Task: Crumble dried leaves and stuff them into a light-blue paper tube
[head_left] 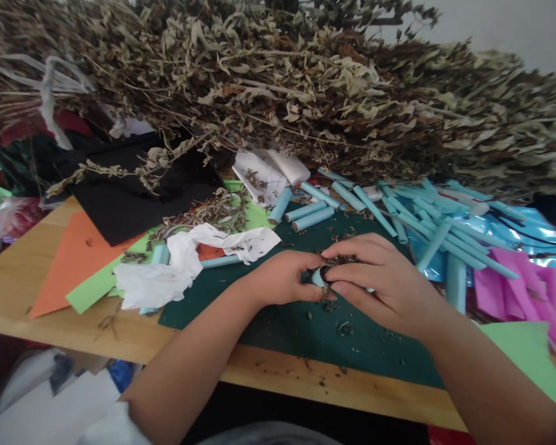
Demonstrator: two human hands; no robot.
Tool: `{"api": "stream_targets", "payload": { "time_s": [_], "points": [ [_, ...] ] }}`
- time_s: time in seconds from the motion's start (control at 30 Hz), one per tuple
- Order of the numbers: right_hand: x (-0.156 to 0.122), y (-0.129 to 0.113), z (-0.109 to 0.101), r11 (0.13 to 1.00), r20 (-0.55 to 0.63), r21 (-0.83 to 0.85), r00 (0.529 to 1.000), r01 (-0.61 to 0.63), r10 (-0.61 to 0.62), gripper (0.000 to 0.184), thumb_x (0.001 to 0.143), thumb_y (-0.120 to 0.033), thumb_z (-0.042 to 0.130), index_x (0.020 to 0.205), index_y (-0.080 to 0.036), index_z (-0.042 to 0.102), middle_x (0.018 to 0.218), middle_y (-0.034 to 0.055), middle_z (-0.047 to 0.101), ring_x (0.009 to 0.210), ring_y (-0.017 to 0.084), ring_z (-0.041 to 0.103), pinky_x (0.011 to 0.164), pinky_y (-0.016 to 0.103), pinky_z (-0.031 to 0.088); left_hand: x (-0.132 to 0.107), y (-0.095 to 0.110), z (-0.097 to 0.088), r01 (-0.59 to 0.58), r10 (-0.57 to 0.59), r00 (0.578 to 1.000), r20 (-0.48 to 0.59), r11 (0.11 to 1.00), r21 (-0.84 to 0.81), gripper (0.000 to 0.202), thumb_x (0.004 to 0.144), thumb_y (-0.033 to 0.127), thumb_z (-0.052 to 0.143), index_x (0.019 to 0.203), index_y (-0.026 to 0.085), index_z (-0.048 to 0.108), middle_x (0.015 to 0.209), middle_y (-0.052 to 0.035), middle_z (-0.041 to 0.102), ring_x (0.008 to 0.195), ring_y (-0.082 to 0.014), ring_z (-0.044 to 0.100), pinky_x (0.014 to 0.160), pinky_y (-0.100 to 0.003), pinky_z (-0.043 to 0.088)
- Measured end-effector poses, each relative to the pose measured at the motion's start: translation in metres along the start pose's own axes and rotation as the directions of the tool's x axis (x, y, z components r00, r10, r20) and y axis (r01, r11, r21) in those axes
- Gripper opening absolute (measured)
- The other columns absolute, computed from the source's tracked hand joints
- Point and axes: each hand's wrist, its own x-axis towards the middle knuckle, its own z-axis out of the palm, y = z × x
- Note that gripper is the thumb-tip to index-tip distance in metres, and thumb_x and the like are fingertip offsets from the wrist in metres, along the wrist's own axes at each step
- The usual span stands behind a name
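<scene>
My left hand (282, 276) is closed around a short, light-blue paper tube (319, 276), its open end turned toward my right hand. The fingertips of my right hand (375, 278) are bent together at the tube's mouth, with dark crumbled dried leaves (345, 259) between and under them. How much leaf is inside the tube is hidden by the fingers. Both hands are low over a dark green mat (287, 334), where loose leaf crumbs (345, 329) lie scattered.
Several blue paper rolls (312, 219) lie behind my hands, with a larger heap (445, 228) at right. Crumpled white paper (167, 281), orange paper (74, 259) and a black sheet (134, 198) are at left. A big bundle of dried leafy stems (278, 80) spans the back.
</scene>
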Motion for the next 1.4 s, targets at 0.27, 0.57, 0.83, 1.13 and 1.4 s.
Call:
{"api": "stream_targets", "payload": {
  "time_s": [0.27, 0.57, 0.83, 1.13, 1.4],
  "points": [
    [-0.006, 0.008, -0.005, 0.932, -0.230, 0.335, 0.947, -0.140, 0.225, 0.025, 0.083, -0.027, 0.033, 0.085, -0.025, 0.058, 0.103, 0.0045, 0.054, 0.094, 0.019, 0.050, 0.080, 0.036, 0.040, 0.000, 0.001, -0.001, 0.020, -0.020, 1.000, 0.023, 1.000, 0.011, 0.023, 0.067, 0.034, 0.059, 0.078, 0.013, 0.056, 0.068, 0.0015, 0.054, 0.065, -0.0106, 0.048, 0.059, -0.019, 0.036],
    [-0.007, 0.015, 0.015, 0.837, 0.042, 0.457, 0.947, -0.300, 0.317, 0.023, 0.081, -0.032, 0.041, 0.093, -0.020, 0.057, 0.089, 0.0052, 0.059, 0.082, 0.016, 0.055, 0.067, 0.027, 0.046, 0.001, -0.001, 0.001, 0.043, -0.043, 0.999, 0.028, 0.999, -0.023, 0.018, 0.066, 0.030, 0.059, 0.071, 0.014, 0.053, 0.064, 0.0039, 0.050, 0.062, -0.0090, 0.046, 0.056, -0.017, 0.034],
    [-0.009, 0.002, 0.013, 0.868, -0.110, 0.424, 0.936, -0.260, 0.334, 0.013, 0.077, -0.024, 0.048, 0.083, -0.021, 0.059, 0.083, 0.0048, 0.059, 0.077, 0.015, 0.056, 0.063, 0.025, 0.047, 0.001, 0.001, 0.001, 0.064, -0.064, 0.998, 0.018, 0.998, -0.028, 0.018, 0.066, 0.030, 0.059, 0.074, 0.014, 0.055, 0.064, 0.0038, 0.051, 0.061, -0.0088, 0.047, 0.055, -0.017, 0.034],
    [-0.027, 0.010, 0.024, 0.871, -0.124, 0.403, 0.926, -0.282, 0.357, 0.021, 0.078, -0.028, 0.048, 0.097, -0.021, 0.052, 0.088, 0.0057, 0.054, 0.073, 0.013, 0.053, 0.061, 0.027, 0.048, 0.001, 0.002, 0.000, 0.042, -0.038, 0.998, 0.039, 0.995, -0.090, 0.013, 0.067, 0.022, 0.058, 0.078, 0.015, 0.058, 0.074, 0.0011, 0.060, 0.072, -0.0114, 0.054, 0.063, -0.019, 0.038],
    [-0.017, -0.016, 0.023, 0.988, -0.254, -0.110, 0.964, -0.112, 0.081, 0.024, 0.070, -0.025, 0.059, 0.093, -0.019, 0.054, 0.105, 0.0112, 0.050, 0.096, 0.025, 0.046, 0.079, 0.043, 0.040, 0.000, -0.002, 0.000, 0.009, -0.009, 1.000, 0.003, 1.000, -0.005, 0.018, 0.066, 0.022, 0.057, 0.083, 0.014, 0.056, 0.080, -0.0013, 0.060, 0.075, -0.0137, 0.053, 0.065, -0.020, 0.038]
  ]
}}
